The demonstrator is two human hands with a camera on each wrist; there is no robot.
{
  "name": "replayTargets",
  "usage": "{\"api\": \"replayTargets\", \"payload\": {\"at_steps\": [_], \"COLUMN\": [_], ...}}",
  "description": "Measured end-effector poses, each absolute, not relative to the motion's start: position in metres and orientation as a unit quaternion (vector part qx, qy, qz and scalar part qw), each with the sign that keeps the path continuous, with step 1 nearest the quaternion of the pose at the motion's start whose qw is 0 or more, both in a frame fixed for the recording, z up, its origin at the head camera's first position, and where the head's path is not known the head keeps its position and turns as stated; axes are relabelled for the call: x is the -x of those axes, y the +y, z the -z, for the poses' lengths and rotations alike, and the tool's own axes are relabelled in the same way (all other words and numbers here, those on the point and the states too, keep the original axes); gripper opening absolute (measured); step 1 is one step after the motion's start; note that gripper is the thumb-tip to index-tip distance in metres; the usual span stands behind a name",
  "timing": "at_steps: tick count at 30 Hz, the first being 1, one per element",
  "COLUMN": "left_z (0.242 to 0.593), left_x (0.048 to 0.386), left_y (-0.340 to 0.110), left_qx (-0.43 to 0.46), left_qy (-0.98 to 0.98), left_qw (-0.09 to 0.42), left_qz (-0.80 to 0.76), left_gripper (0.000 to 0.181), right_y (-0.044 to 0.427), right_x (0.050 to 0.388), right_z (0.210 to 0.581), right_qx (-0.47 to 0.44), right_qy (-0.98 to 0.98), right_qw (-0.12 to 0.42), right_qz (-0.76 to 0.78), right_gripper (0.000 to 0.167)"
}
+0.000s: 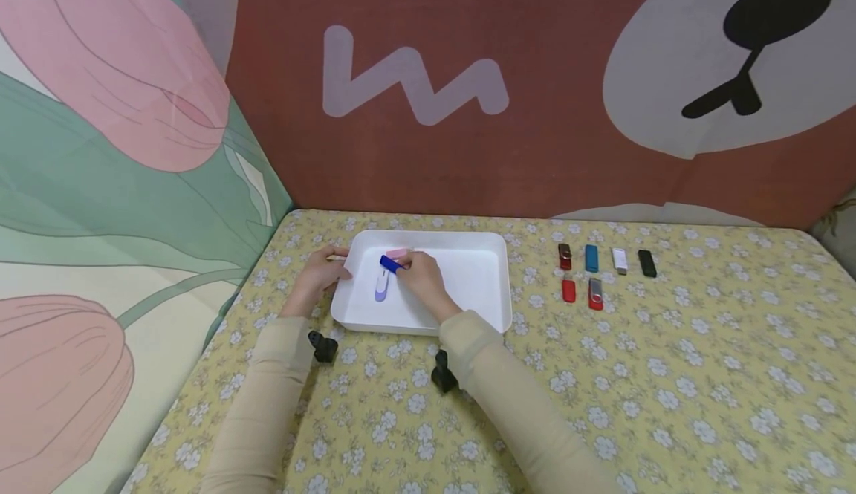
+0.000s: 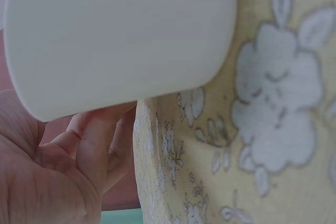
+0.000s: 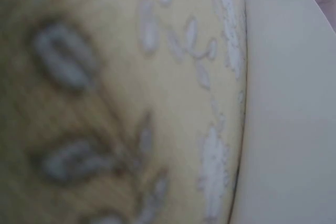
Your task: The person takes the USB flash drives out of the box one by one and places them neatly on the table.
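Observation:
A shallow white tray (image 1: 475, 278) lies on the flowered cloth. At its left side my left hand (image 1: 319, 273) holds the rim, the thumb over the edge; in the left wrist view the tray wall (image 2: 121, 40) hides part of that hand (image 2: 63, 166). Above the tray floor my right hand (image 1: 423, 277) pinches a dark blue USB stick (image 1: 390, 264). A pale purple USB stick (image 1: 381, 290) lies just below it, and a pink one (image 1: 396, 253) beside the right fingertips is partly covered. The right wrist view shows the tray's outer wall (image 3: 294, 103), but not the right hand.
Right of the tray, several USB sticks lie in two rows: brown-red (image 1: 565, 256), blue (image 1: 591, 258), white (image 1: 620, 261) and black (image 1: 646, 263) behind, red (image 1: 568, 290) and red with silver (image 1: 596, 293) in front. A printed wall hanging (image 1: 535, 167) rises behind the table.

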State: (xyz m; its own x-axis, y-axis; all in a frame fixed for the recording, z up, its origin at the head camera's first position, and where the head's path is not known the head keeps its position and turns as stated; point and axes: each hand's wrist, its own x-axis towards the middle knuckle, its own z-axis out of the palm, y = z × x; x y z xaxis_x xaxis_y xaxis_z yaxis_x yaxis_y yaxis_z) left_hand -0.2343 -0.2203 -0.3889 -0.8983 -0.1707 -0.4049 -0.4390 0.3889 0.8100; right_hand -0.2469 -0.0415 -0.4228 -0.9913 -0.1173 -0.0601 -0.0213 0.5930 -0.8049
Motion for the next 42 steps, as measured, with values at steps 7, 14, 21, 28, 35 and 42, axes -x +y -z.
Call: {"api": "replayTargets", "payload": {"at_steps": [7, 14, 21, 28, 35, 42], "left_z": [0.389, 0.39, 0.39, 0.39, 0.389, 0.391], "left_x": [0.234, 0.235, 0.235, 0.235, 0.235, 0.235], "left_y": [-0.22, -0.219, -0.22, -0.22, -0.219, -0.22], "left_qx": [0.181, 0.185, 0.184, 0.184, 0.179, 0.177], "left_qy": [0.825, 0.825, 0.827, 0.826, 0.832, 0.833], "left_qw": [0.124, 0.127, 0.125, 0.126, 0.125, 0.125], "left_qz": [-0.521, -0.52, -0.517, -0.518, -0.51, -0.508], "left_gripper": [0.049, 0.049, 0.049, 0.05, 0.05, 0.05], "right_y": [-0.042, -0.041, -0.041, -0.039, -0.03, -0.017], "right_x": [0.247, 0.247, 0.245, 0.243, 0.24, 0.24], "right_z": [0.42, 0.42, 0.418, 0.416, 0.408, 0.406], "right_qx": [-0.022, -0.066, -0.087, -0.099, -0.065, -0.05], "right_qy": [0.853, 0.804, 0.76, 0.734, 0.728, 0.733], "right_qw": [-0.017, -0.021, 0.011, 0.029, 0.079, 0.118], "right_qz": [0.521, 0.591, 0.644, 0.672, 0.677, 0.668], "right_gripper": [0.019, 0.022, 0.023, 0.032, 0.056, 0.058]}}
